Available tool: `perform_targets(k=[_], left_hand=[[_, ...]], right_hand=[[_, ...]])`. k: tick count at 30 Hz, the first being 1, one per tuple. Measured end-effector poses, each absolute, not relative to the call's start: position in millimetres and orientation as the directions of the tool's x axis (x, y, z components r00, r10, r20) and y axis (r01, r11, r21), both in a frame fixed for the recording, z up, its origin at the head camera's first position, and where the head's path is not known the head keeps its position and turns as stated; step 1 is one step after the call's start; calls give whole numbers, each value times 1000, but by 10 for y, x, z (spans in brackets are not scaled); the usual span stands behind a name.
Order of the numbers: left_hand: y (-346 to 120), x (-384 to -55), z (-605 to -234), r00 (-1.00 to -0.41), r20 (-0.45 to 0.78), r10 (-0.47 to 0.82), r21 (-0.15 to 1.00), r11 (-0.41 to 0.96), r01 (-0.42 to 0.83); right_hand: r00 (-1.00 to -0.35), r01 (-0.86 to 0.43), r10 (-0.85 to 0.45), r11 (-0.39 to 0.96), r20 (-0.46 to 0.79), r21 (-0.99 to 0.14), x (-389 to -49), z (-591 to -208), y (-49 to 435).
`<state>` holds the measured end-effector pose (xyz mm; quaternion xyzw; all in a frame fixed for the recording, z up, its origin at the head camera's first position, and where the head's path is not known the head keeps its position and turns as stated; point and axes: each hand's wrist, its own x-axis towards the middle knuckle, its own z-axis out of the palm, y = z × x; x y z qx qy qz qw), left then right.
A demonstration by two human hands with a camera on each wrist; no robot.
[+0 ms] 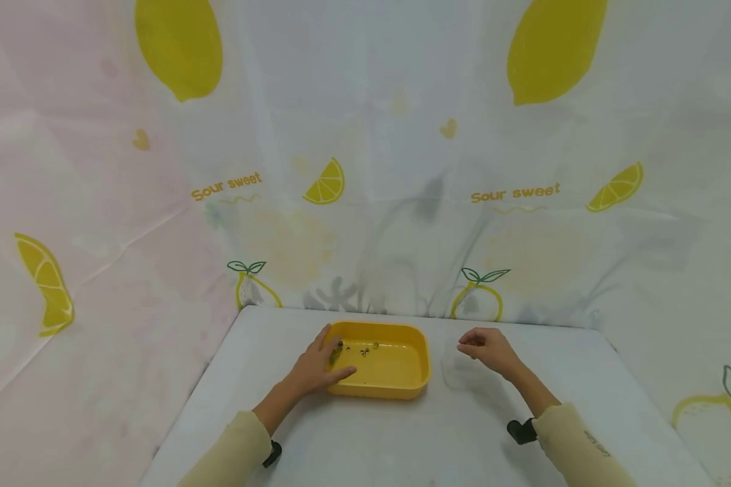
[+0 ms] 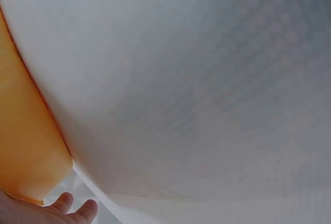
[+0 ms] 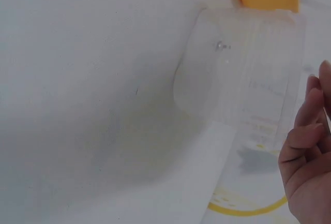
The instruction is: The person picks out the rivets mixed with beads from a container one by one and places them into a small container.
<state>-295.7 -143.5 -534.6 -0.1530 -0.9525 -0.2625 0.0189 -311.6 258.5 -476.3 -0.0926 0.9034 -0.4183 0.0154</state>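
Observation:
A yellow rectangular tray (image 1: 380,391) stands on the table, with several tiny shiny pieces (image 1: 365,352) towards its back left. My left hand (image 1: 317,365) lies over the tray's left side, fingers spread and thumb reaching across the near corner. Only some fingertips (image 2: 89,211) of it show in the left wrist view. To the right of the tray stands a clear plastic container (image 3: 235,74), with one small metallic piece (image 3: 221,45) visible through its wall. Above that container is my right hand (image 1: 490,348), thumb and fingertips close together. Whether anything tiny is between them I cannot tell.
The white table (image 1: 365,439) ends at a back edge against a hanging cloth (image 1: 396,237) printed with lemons. Similar cloth hangs on the left and right. Black wrist straps (image 1: 522,431) sit at both sleeves.

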Motion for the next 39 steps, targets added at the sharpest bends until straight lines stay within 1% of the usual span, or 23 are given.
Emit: perform_targets(k=[4,10,19,27,31,33,37,39], left_hand=[[-1434,-2956,-5348,-951,128,282,502,808,307],[-1435,-2945,-5348,-953,117,278,501,812,299],[-1445,-2929,-5347,-954,103,281,501,814,294],[-1474,-2939,-5353,-953,80,293,505,812,293],[-1480,-2953,-5359,-956,71,283,505,817,280],[-1480,-2959,-5358,-957,62,284,505,818,276],[-1469,-2969,-5334,-952,64,301,490,821,292],[-1463,-2977,-5316,-950,72,304,479,825,300]], right_hand=[[-986,-139,-164,653,40,-744,-3101,-4753,2596],[-984,-142,-173,661,35,-736,-3091,-4823,2631],[-975,-191,-218,684,53,-704,-3091,-4879,2637],[-973,-204,-222,717,60,-666,-3089,-4867,2588],[-965,-249,-238,725,105,-642,-3090,-4829,2591],[-958,-287,-233,730,169,-621,-3082,-4815,2625],[-935,-321,-159,759,316,-566,-3050,-4795,2758],[-926,-312,-126,786,355,-534,-3028,-4804,2851]])
